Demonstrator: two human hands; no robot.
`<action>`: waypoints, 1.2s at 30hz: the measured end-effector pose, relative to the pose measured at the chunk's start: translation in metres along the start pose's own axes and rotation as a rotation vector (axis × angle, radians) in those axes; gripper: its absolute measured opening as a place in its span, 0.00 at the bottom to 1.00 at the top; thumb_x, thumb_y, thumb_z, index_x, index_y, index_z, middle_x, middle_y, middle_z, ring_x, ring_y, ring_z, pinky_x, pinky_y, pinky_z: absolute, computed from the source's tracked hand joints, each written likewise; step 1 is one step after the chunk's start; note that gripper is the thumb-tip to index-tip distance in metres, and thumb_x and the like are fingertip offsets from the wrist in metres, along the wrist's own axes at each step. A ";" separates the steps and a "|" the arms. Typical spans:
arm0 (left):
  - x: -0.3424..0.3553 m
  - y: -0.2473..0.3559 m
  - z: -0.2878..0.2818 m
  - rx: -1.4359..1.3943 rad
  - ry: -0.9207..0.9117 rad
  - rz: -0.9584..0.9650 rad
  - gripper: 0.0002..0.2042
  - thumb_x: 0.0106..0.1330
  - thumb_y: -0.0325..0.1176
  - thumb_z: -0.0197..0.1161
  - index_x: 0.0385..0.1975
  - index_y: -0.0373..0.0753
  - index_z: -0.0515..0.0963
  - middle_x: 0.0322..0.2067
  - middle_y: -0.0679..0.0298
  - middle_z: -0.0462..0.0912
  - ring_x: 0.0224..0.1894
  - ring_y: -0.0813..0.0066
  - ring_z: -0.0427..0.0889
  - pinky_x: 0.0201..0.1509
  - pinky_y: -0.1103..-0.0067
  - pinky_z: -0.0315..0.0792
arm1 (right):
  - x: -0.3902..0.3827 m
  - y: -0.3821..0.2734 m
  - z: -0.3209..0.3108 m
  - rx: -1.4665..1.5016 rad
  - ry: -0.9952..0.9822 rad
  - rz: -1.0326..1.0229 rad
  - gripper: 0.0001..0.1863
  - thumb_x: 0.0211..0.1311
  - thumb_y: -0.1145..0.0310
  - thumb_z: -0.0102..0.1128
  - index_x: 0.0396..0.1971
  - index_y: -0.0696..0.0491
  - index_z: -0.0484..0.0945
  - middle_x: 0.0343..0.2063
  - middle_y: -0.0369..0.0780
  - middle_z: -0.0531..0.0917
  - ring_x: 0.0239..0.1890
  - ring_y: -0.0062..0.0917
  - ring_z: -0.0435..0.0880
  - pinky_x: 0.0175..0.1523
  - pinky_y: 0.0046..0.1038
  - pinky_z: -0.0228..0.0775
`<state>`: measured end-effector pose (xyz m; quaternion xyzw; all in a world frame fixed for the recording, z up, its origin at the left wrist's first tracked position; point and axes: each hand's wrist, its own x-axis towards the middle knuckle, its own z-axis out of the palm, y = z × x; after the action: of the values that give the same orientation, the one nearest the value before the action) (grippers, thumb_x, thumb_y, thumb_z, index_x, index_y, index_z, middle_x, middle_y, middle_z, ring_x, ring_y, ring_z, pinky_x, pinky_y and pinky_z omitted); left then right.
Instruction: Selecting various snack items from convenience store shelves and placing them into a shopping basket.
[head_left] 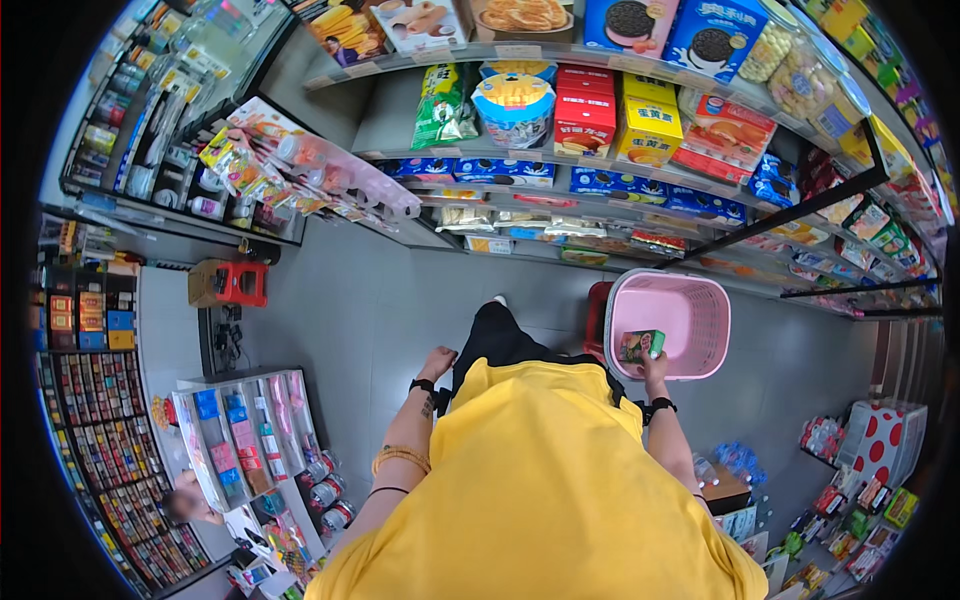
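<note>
My right hand (654, 366) grips a small green box (636, 346) with a picture on its face, fingers and thumb closed on its right end. Box and hand are over the near left part of a pink plastic basket (722, 318), whose slotted walls rise around a bare pink bottom. Whether the box touches the basket is hard to tell. On the other side of my body, my left hand (438, 362) hangs low with its fingers curled in, and nothing shows in it. Just beyond it are my dark trousers (492, 335).
Snack shelves (400, 120) with boxes, bags and tubs curve across the front and right. A red stool (597, 315) stands against the basket's left side. Another red stool (243, 284) and a glass display counter (250, 420) are at left; a person (190, 500) sits behind it.
</note>
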<state>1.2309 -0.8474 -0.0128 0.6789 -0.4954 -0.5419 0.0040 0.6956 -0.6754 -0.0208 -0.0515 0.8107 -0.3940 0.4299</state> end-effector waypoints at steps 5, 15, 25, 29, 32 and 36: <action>-0.006 -0.003 -0.001 -0.224 -0.048 0.040 0.12 0.60 0.35 0.55 0.27 0.31 0.79 0.19 0.69 0.76 0.20 0.79 0.71 0.24 0.80 0.65 | 0.006 -0.007 0.009 -0.055 0.054 -0.001 0.33 0.43 0.64 0.70 0.47 0.57 0.62 0.33 0.41 0.75 0.28 0.25 0.77 0.24 0.25 0.71; -0.033 -0.007 -0.023 -0.119 -0.074 -0.037 0.12 0.61 0.35 0.56 0.32 0.31 0.78 0.20 0.68 0.77 0.20 0.79 0.73 0.25 0.81 0.67 | 0.023 -0.014 0.009 -0.207 0.104 -0.233 0.25 0.37 0.75 0.69 0.41 0.61 0.73 0.34 0.44 0.81 0.36 0.28 0.81 0.42 0.27 0.73; -0.070 -0.012 -0.059 -0.095 0.114 -0.055 0.10 0.59 0.33 0.55 0.33 0.31 0.75 0.28 0.62 0.79 0.30 0.74 0.78 0.37 0.79 0.73 | 0.039 -0.058 0.052 -0.664 0.058 -0.336 0.39 0.28 0.56 0.79 0.41 0.61 0.71 0.31 0.50 0.81 0.37 0.42 0.81 0.42 0.35 0.74; -0.104 -0.032 -0.062 0.050 0.205 -0.115 0.12 0.58 0.37 0.57 0.35 0.34 0.77 0.29 0.60 0.82 0.32 0.73 0.80 0.39 0.78 0.73 | 0.051 -0.051 0.066 -0.828 0.042 -0.471 0.38 0.34 0.46 0.72 0.35 0.64 0.69 0.28 0.51 0.80 0.33 0.45 0.80 0.38 0.39 0.73; -0.123 -0.060 -0.064 0.161 0.220 -0.232 0.16 0.56 0.43 0.58 0.35 0.37 0.78 0.31 0.58 0.82 0.36 0.66 0.81 0.42 0.75 0.73 | 0.055 -0.045 0.062 -0.797 0.000 -0.495 0.38 0.35 0.45 0.71 0.37 0.62 0.67 0.25 0.51 0.80 0.31 0.46 0.80 0.37 0.40 0.73; -0.159 -0.057 -0.052 0.152 0.261 -0.347 0.19 0.54 0.47 0.58 0.36 0.38 0.78 0.34 0.55 0.82 0.40 0.61 0.80 0.45 0.71 0.72 | 0.055 -0.054 0.055 -0.732 -0.016 -0.362 0.33 0.37 0.55 0.72 0.39 0.59 0.68 0.33 0.51 0.80 0.38 0.47 0.80 0.43 0.38 0.71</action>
<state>1.3192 -0.7386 0.0938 0.8167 -0.4057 -0.4031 -0.0763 0.6878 -0.7684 -0.0372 -0.3460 0.8718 -0.1485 0.3132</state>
